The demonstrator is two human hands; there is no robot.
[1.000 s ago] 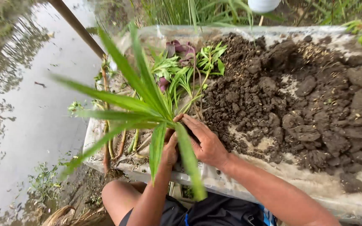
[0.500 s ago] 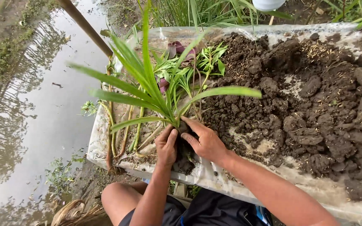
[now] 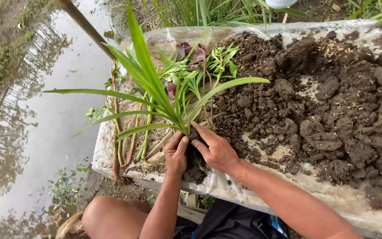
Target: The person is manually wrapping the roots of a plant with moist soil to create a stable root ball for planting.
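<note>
From the head view, the person's left hand and right hand are cupped tight around a dark soil ball at the base of a long-leaved green plant, right at the near edge of a plastic-lined tray; the tray has a big heap of clumpy dark soil off to the right of the right hand and a bunch of small green and purple cuttings just beyond both hands. Compared to half a second ago the grip looks the same, but the leaves have swung around a bit, with one long blade now reaching further left over the water.
</note>
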